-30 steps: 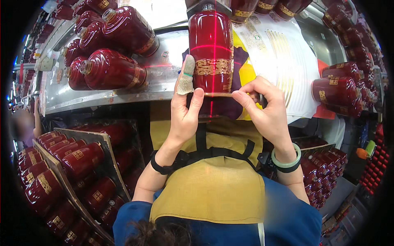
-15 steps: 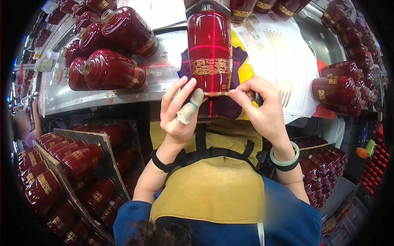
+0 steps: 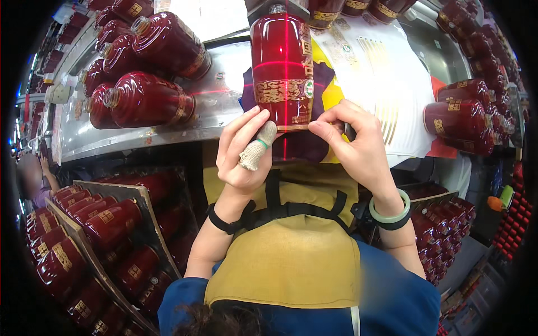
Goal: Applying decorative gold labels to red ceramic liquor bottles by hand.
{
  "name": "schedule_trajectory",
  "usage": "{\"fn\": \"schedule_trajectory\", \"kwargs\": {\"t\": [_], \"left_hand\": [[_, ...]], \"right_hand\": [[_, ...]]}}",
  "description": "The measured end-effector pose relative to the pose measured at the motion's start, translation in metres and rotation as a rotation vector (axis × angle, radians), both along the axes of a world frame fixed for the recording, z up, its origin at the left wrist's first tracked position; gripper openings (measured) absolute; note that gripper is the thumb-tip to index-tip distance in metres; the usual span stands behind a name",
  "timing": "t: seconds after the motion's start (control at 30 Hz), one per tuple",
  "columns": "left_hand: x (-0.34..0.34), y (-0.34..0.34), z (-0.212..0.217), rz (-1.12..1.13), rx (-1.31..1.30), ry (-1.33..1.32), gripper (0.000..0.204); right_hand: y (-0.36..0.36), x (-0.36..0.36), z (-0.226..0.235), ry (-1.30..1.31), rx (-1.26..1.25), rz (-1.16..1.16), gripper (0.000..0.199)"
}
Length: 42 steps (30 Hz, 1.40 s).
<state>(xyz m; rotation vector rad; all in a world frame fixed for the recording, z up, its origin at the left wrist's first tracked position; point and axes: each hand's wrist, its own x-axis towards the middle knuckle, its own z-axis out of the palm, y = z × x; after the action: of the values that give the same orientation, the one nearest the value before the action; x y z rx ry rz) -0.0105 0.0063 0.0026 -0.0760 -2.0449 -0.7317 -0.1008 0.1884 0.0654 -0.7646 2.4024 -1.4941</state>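
Observation:
A dark red glass bottle [image 3: 269,53] with gold ornament lies before me on a purple cloth [image 3: 320,98], its neck pointing away. Red laser lines cross on its side. My left hand [image 3: 241,151] rests its fingers against the bottle's lower left end; a fabric cot covers one of its fingers. At the lower right end, my right hand [image 3: 358,134] has thumb and index finger pinched together on the end of a thin gold strip [image 3: 296,128], which runs along the bottle's base edge. What the left fingertips do underneath is hidden.
Several red bottles [image 3: 148,101] lie on the metal table [image 3: 218,115] to the left, others [image 3: 462,115] at the right. Beside my right hand, a white sheet [image 3: 412,120] carries gold strips. Wooden-sided crates [image 3: 147,224] of bottles stand below left, and more bottles are stacked below right.
The bottle has turned about its long axis: gold characters and a round green-and-white seal now show on its right side. My hands stay at its base, with the right pinch slightly shifted.

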Motion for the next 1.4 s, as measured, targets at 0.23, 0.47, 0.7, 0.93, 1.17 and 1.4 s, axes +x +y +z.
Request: {"fn": "schedule_trajectory", "kwargs": {"t": [0.23, 0.47, 0.7, 0.93, 1.17, 1.4], "left_hand": [[0.007, -0.005, -0.006, -0.036, 0.351, -0.159, 0.054], [0.009, -0.011, -0.019, -0.295, 0.736, -0.312, 0.055], [0.01, -0.01, -0.003, -0.341, 0.991, -0.479, 0.058], [0.01, -0.01, -0.003, -0.344, 1.005, -0.474, 0.059], [0.01, -0.009, -0.002, -0.336, 0.978, -0.495, 0.059], [0.008, -0.012, -0.008, -0.342, 0.87, -0.478, 0.057]], "right_hand": [[0.003, 0.005, 0.011, -0.029, -0.022, 0.025, 0.02], [0.001, 0.007, 0.016, -0.015, -0.009, 0.037, 0.017], [0.002, 0.008, 0.016, -0.02, -0.002, 0.018, 0.017], [0.0, 0.007, 0.012, -0.011, -0.018, 0.02, 0.017], [0.003, 0.006, 0.01, 0.007, 0.021, 0.01, 0.017], [0.003, 0.005, 0.014, -0.015, 0.016, 0.0, 0.017]]}}
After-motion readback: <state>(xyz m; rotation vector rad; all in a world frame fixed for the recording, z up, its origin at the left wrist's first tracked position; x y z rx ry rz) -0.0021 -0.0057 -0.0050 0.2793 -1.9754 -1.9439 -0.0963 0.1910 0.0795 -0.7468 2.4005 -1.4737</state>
